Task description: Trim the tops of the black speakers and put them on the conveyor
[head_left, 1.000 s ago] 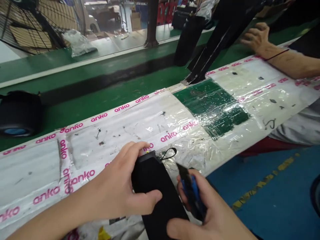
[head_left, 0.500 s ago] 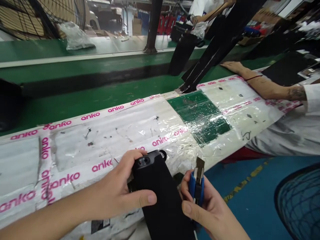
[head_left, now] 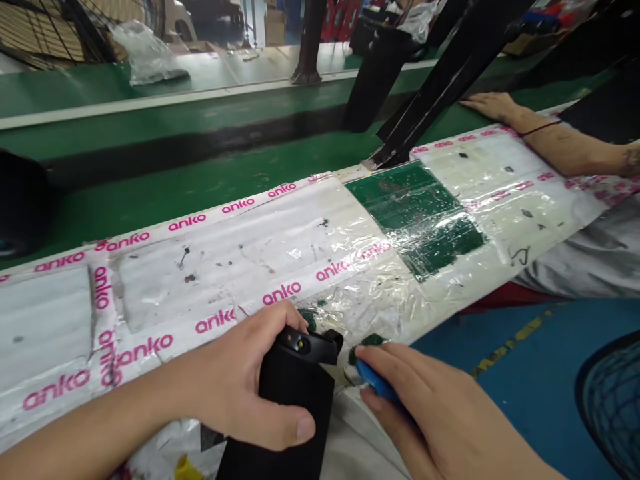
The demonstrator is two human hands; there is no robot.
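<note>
My left hand (head_left: 240, 380) grips a long black rectangular device (head_left: 295, 407) near its glossy end cap (head_left: 310, 345), which has a small yellow-green dot. My right hand (head_left: 440, 417) lies close to that end, closed over a blue utility knife (head_left: 377, 383). Only a strip of the knife's blue handle shows, and the blade is hidden by my fingers. Small dark green scraps (head_left: 370, 341) lie on the plastic-wrapped bench (head_left: 250, 250) just beyond the device. Both hands rest at the bench's near edge.
The bench is covered with plastic film, "anko" tape and a green patch. A co-worker's hand (head_left: 490, 105) rests at its far end. Behind it runs a green conveyor (head_left: 200, 157), crossed by black struts (head_left: 450, 80). A wire fan guard (head_left: 610, 407) stands by the blue floor.
The knife has dropped from upright to lying low, its blade now hidden in my right hand. The black device has shifted downward and turned. The co-worker's hand has moved slightly along the bench edge.
</note>
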